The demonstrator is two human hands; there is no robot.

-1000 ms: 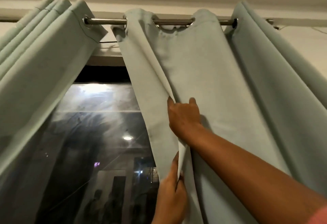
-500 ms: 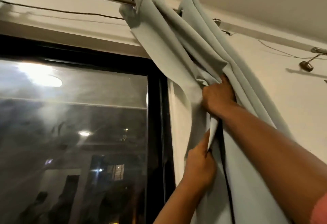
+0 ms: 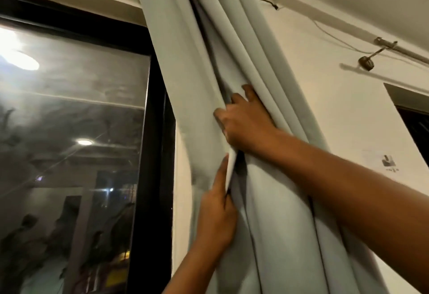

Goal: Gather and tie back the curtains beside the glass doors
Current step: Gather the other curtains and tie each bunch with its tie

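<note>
Since the earlier frames, curtain (image 3: 232, 66) has bunched from spread to tight folds right of the door (image 3: 148, 154). Left hand (image 3: 217, 218), nearer and lower, pinches the leading edge; right hand (image 3: 246, 121) above clutches the folds. Bundle's long axis runs vertically through both grips, against the wall (image 3: 348, 112). No tie visible; judged gathering nearly done.

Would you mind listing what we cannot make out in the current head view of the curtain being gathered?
- Right hand fingertips: buried in the folds of the curtain.
- Left hand fingers: curled behind the curtain's edge.
- Curtain rod and top of the curtain: cut off by the upper frame edge.
- Curtain hem: below the lower edge.
- Any tieback: none in view.
- Beyond the glass door: masked by reflections.
</note>
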